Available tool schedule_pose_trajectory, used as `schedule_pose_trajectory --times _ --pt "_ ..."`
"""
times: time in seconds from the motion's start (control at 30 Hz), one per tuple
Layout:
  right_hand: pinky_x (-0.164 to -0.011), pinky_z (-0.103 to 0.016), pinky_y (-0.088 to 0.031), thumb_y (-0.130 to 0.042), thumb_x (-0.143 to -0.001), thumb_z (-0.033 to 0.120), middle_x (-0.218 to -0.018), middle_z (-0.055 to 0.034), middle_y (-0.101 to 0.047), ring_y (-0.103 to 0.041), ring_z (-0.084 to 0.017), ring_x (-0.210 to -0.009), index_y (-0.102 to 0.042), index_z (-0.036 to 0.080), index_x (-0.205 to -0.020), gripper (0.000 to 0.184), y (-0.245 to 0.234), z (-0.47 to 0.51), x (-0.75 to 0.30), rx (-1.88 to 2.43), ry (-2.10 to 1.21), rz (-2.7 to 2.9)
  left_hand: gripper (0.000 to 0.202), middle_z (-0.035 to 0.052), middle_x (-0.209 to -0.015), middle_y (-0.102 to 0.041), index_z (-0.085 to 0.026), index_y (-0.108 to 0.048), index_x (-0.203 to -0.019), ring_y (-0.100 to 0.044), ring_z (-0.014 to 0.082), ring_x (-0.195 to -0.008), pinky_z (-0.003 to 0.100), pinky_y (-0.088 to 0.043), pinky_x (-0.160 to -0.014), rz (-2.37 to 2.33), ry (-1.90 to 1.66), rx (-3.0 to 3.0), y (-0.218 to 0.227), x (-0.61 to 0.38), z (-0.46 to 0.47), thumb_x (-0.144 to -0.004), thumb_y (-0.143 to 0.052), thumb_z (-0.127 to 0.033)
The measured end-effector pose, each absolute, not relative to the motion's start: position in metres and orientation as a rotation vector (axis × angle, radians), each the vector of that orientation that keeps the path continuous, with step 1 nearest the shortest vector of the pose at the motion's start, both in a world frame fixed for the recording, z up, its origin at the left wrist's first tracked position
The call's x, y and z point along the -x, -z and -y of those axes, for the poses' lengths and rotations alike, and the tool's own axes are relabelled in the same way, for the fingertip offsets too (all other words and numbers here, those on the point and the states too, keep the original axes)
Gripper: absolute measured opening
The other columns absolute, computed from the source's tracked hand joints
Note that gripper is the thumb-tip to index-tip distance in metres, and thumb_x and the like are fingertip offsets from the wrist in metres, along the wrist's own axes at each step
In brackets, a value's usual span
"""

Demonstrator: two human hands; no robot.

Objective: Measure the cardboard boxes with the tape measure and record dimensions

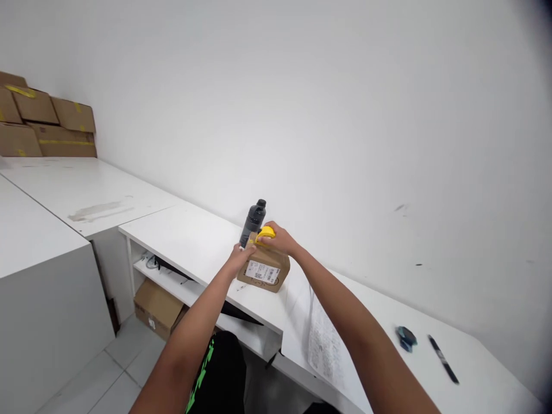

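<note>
We have 2 grips at work around a small cardboard box (271,257). Our left grip (240,254) is closed on its upper left edge, thumb toward the top, which we judge steadies the box so it cannot slide or tip. Our right grip (278,237) is curled around a yellow roll (266,232), probably tape, held down at the box's top edge; working that close would leave the wrist little reaching to do. We cannot tell whether the roll touches the cardboard.

The box rests on the bench (202,230), directly below both grips, with its white label (262,272) turned toward us, perhaps so that the print stays readable and the hands clear of it. Just behind the left grip stands a dark bottle (254,218); whether it touches the box is hidden.

To the right of the right grip, and nearer us, lies a clear plastic sheet (323,339), passing partly behind our forearm. Farther right, well apart from both grips, are a small blue-black object (406,338), too blurred to name, and a black marker (443,359), seemingly kept aside to leave the arms room. Far left of the left grip, cartons (64,141) sit stacked by the wall.
</note>
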State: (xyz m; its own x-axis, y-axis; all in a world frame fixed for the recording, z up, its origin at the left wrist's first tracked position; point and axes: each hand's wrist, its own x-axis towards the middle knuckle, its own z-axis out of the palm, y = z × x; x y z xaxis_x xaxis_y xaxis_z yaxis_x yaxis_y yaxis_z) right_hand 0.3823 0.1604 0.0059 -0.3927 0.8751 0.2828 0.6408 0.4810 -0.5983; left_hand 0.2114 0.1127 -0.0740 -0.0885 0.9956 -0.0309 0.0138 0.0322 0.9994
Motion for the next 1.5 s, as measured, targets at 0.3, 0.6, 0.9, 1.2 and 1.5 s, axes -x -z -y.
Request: schedule_pose_trajectory --times 0.3,0.6,0.9,1.2,1.5 --pt "-0.076 -0.032 -0.044 -0.060 -0.080 0.041 -0.107 -0.0037 -0.067 -0.061 -0.023 -0.090 -0.052 0.029 -0.125 0.047 -0.001 -0.140 -0.355 1.201 -0.269 2.382 0.042 0.0038 -0.085 -0.068 -0.018 -0.066 -0.094 -0.062 0.0180 -0.078 0.028 -0.047 -0.067 -1.137 -1.043 -1.216 0.080 -0.195 -0.104 -0.074 -0.064 -0.054" --pt "-0.068 -0.027 -0.040 -0.055 -0.087 0.039 -0.110 -0.0064 -0.064 -0.061 -0.023 -0.091 -0.056 0.030 -0.126 0.040 -0.003 -0.112 -0.362 1.283 0.041 2.537 0.054 0.0040 -0.091 -0.069 -0.023 -0.050 -0.127 -0.064 0.0191 -0.078 0.030 -0.049 -0.072 -1.066 -1.158 -1.360 0.077 -0.229 -0.068 -0.082 -0.058 -0.051" --pt "-0.071 -0.027 -0.042 -0.055 -0.087 0.038 -0.111 -0.0046 -0.063 -0.062 -0.021 -0.092 -0.054 0.029 -0.129 0.043 0.005 -0.115 -0.369 1.209 -0.026 2.436 0.054 0.0056 -0.091 -0.070 -0.019 -0.053 -0.128 -0.065 0.0197 -0.079 0.029 -0.049 -0.070 -1.008 -1.378 -1.131 0.081 -0.251 -0.060 -0.082 -0.059 -0.046" --pt "-0.067 -0.029 -0.043 -0.058 -0.083 0.040 -0.105 -0.0067 -0.068 -0.064 -0.023 -0.084 -0.035 0.022 -0.143 0.067 0.009 -0.115 -0.375 1.232 -0.099 2.265 0.053 0.0056 -0.098 -0.071 -0.022 -0.054 -0.130 -0.066 0.0179 -0.079 0.027 -0.049 -0.069 -1.059 -1.395 -1.075 0.086 -0.254 -0.063 -0.082 -0.061 -0.045" --pt "-0.069 -0.029 -0.043 -0.056 -0.084 0.040 -0.115 -0.0090 -0.067 -0.065 -0.024 -0.088 -0.039 0.021 -0.136 0.058 0.006 -0.106 -0.390 1.177 -0.122 2.320 0.044 0.0084 -0.119 -0.068 -0.019 -0.062 -0.125 -0.063 0.0225 -0.106 0.033 -0.048 -0.091 -1.180 -1.474 -1.179 0.090 -0.256 -0.068 -0.087 -0.055 -0.038"
